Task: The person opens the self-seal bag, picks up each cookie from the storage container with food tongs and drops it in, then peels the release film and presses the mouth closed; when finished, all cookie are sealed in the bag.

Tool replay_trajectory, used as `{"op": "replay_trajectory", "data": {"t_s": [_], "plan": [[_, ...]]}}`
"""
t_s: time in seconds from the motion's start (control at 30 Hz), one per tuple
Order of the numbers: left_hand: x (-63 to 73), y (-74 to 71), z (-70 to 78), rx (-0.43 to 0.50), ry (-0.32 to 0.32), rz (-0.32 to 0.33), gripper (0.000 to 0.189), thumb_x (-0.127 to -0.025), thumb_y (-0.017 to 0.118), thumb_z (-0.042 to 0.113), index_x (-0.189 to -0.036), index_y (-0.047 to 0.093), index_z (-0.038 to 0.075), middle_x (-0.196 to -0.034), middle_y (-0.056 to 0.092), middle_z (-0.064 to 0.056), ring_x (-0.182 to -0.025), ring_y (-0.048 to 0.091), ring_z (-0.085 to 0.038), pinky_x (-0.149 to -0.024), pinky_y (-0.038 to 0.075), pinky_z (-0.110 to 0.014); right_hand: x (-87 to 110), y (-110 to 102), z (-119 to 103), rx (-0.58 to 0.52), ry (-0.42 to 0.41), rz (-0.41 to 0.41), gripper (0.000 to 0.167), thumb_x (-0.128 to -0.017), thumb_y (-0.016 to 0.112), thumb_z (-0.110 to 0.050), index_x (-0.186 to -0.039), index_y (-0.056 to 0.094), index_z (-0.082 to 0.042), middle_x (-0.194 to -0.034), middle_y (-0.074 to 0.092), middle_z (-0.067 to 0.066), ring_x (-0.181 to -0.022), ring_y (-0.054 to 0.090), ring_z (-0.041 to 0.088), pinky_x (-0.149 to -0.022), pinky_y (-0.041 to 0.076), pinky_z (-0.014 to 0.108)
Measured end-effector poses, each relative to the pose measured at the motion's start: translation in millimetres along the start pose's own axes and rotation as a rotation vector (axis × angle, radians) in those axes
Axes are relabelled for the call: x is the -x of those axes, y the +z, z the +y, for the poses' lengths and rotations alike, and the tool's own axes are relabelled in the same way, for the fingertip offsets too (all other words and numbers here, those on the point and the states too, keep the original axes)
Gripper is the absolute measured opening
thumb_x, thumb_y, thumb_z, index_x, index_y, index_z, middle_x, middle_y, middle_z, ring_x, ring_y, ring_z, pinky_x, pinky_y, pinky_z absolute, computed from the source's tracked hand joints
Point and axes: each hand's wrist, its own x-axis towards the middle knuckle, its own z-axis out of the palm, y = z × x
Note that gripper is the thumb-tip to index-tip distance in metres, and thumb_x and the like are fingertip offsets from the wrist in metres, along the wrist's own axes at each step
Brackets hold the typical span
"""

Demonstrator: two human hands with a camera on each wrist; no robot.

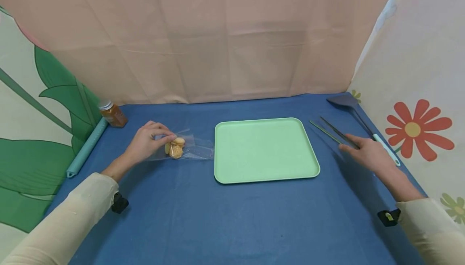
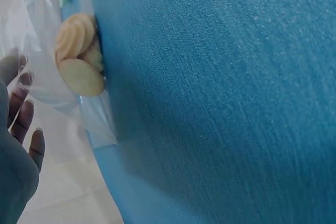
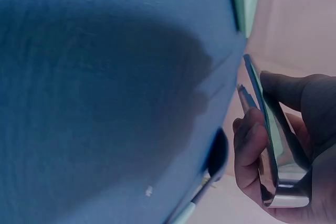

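Metal tongs [image 3: 275, 137] — inside the right grip [image 1: 368, 154], tips out beyond it.

Jar label [image 1: 114, 116] too small to read! Left wrist view crops left hand [image 2: 20, 156]; right's clips tray [image 3: 248, 1], spatula [image 3: 217, 153] blurring.

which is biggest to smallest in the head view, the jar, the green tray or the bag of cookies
1. Green tray
2. Bag of cookies
3. Jar
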Motion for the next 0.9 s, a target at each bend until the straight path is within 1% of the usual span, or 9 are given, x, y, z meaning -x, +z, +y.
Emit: {"op": "replay_trajectory", "data": {"t_s": [0.07, 0.13, 0.2, 0.27, 0.33, 0.4, 0.5, 0.6, 0.9], "plan": [[0.4, 0.1, -0.3, 0.002, 0.000, -0.001, 0.017, -0.094, 0.072, 0.027, -0.101, 0.080, 0.014, -0.098, 0.070, -0.002, -0.092, 0.053, -0.025, -0.072, 0.039, -0.037, -1.8, 4, 1, 0.005, 0.009, 0.002, 0.074, -0.100, 0.058, -0.047, -0.151, 0.038, 0.004, -0.131, 0.055, 0.038, -0.095, 0.059, 0.041, -0.069, 0.050, 0.049], [0.7, 0.3, -0.3, 0.004, -0.001, -0.004, 0.016, -0.094, 0.072, 0.027, -0.101, 0.080, 0.014, -0.099, 0.070, -0.002, -0.092, 0.053, -0.025, -0.072, 0.039, -0.037, -2.8, 9, 2, 0.017, 0.016, 0.011, 0.073, -0.100, 0.058, -0.046, -0.150, 0.039, 0.004, -0.105, 0.065, 0.032, -0.078, 0.058, 0.031, -0.060, 0.044, 0.040], [0.9, 0.5, -0.2, 0.009, -0.002, -0.007, 0.016, -0.094, 0.072, 0.027, -0.101, 0.080, 0.015, -0.099, 0.070, -0.002, -0.093, 0.053, -0.025, -0.073, 0.040, -0.037, -3.6, 12, 1, 0.016, 0.026, 0.016, 0.072, -0.100, 0.058, -0.045, -0.149, 0.039, 0.005, -0.080, 0.060, 0.019, -0.065, 0.053, 0.023, -0.054, 0.038, 0.035], [0.7, 0.8, 0.1, 0.013, 0.001, -0.009, 0.016, -0.094, 0.072, 0.026, -0.100, 0.080, 0.015, -0.099, 0.070, -0.002, -0.094, 0.053, -0.026, -0.073, 0.040, -0.037, -4.5, 15, 1, 0.015, 0.034, 0.022, 0.072, -0.100, 0.059, -0.043, -0.149, 0.039, 0.005, -0.066, 0.046, 0.007, -0.055, 0.046, 0.019, -0.051, 0.034, 0.033], [0.3, 1.1, 0.4, 0.015, 0.003, -0.010, 0.015, -0.094, 0.072, 0.026, -0.100, 0.080, 0.015, -0.099, 0.070, -0.002, -0.094, 0.054, -0.026, -0.073, 0.040, -0.037, -5.6, 16, 0, 0.027, 0.029, 0.032, 0.071, -0.099, 0.061, -0.041, -0.148, 0.041, 0.007, -0.062, 0.044, 0.004, -0.052, 0.045, 0.018, -0.050, 0.033, 0.032], [-0.2, 1.3, 0.7, 0.016, 0.006, -0.009, 0.015, -0.094, 0.072, 0.026, -0.100, 0.080, 0.015, -0.098, 0.070, -0.002, -0.094, 0.054, -0.026, -0.073, 0.040, -0.037, -7.1, 16, -1, 0.046, 0.019, 0.042, 0.069, -0.098, 0.062, -0.040, -0.145, 0.045, 0.007, -0.062, 0.050, 0.005, -0.053, 0.047, 0.018, -0.049, 0.035, 0.032], [-1.1, 1.9, 1.0, 0.021, -0.001, -0.014, 0.016, -0.094, 0.072, 0.026, -0.101, 0.080, 0.015, -0.098, 0.070, -0.001, -0.093, 0.053, -0.026, -0.074, 0.040, -0.037, -9.4, 17, -2, 0.075, 0.018, 0.045, 0.068, -0.096, 0.064, -0.041, -0.139, 0.050, 0.009, -0.075, 0.065, 0.015, -0.060, 0.053, 0.021, -0.051, 0.039, 0.032], [-2.2, 2.6, 1.3, 0.027, -0.014, -0.021, 0.016, -0.094, 0.072, 0.028, -0.101, 0.081, 0.016, -0.098, 0.071, -0.001, -0.094, 0.053, -0.026, -0.074, 0.040, -0.036, -10.9, 17, -5, 0.084, 0.047, 0.024, 0.067, -0.095, 0.065, -0.043, -0.134, 0.052, 0.009, -0.086, 0.066, 0.020, -0.066, 0.056, 0.024, -0.052, 0.042, 0.032], [-3.6, 3.6, 2.6, 0.016, -0.013, -0.033, 0.017, -0.094, 0.073, 0.028, -0.100, 0.081, 0.015, -0.099, 0.071, -0.002, -0.095, 0.051, -0.019, -0.076, 0.041, -0.040, -15.8, 23, -8, 0.102, 0.091, -0.034, 0.059, -0.092, 0.067, -0.045, -0.116, 0.058, 0.009, -0.077, 0.062, 0.014, -0.065, 0.056, 0.024, -0.050, 0.042, 0.033]]}}
